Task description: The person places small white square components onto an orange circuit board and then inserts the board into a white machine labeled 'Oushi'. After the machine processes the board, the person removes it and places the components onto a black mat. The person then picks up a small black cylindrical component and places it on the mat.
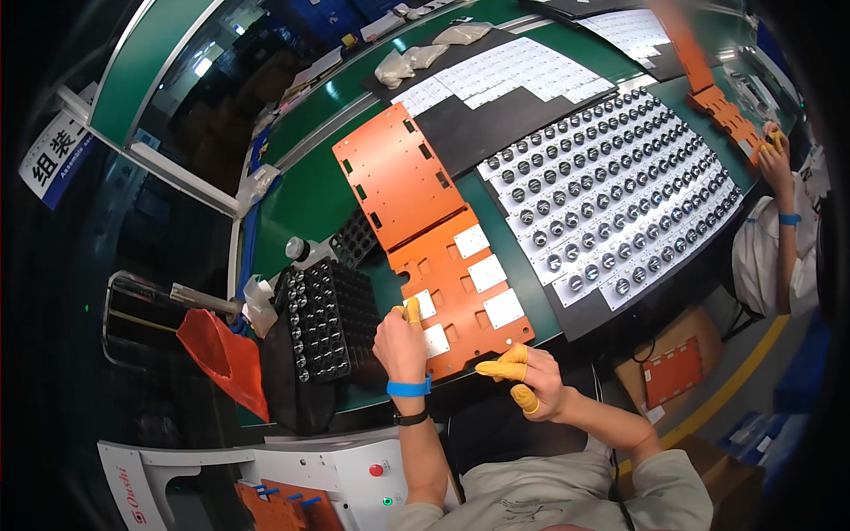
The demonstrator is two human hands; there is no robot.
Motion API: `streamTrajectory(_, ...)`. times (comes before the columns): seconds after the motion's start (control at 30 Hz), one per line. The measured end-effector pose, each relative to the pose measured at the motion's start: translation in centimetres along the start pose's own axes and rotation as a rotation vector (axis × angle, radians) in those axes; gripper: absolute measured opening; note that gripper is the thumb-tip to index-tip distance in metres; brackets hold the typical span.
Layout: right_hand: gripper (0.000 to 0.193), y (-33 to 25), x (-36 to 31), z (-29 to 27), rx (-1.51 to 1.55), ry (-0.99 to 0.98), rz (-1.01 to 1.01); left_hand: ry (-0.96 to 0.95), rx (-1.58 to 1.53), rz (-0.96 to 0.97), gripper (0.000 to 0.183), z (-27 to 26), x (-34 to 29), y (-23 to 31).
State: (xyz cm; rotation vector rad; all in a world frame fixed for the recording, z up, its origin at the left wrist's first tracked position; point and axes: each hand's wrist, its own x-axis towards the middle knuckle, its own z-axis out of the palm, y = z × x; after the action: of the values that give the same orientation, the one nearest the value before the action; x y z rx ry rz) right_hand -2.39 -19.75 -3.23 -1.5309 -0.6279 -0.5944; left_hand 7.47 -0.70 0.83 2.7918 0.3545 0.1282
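My left hand (403,343), in yellow finger cots with a blue band at the wrist, reaches over the hinged orange fixture (447,319). Its curled fingers are at a small white square plate (423,303) in one of the fixture's recesses, partly hiding it. Several similar plates lie in other recesses, including a white plate (487,273) in the right column. Off the fixture's near right corner hovers my right hand (536,382), thumb and cot-covered fingers apart, with nothing visible between them. The fixture's perforated orange lid (398,173) lies folded back.
Left of the fixture stands a black tray stack (329,319) of round dark parts, near a white bottle (301,250). To the right, white sheets (584,190) carry rows of black round parts. A co-worker's hand (775,155) is at another orange fixture (730,119).
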Motion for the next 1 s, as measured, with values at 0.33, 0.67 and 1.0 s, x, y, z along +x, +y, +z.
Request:
streamTrajectory(0.33,0.038,-2.1,4.4,4.4,0.065,-0.157,-0.189,0.154,-0.12,0.032,0.038,0.4,-1.0,-0.8)
streamTrajectory(0.67,0.04,0.3,17.6,13.8,-0.239,-0.214,0.023,0.001,-0.678,0.098,0.057,-3.1,-6.8,-2.3)
streamTrajectory(1.0,0.037,4.8,21.9,20.7,-0.737,-0.383,-0.011,-0.472,-1.407,0.265,0.037,-3.3,-9.3,-7.4)
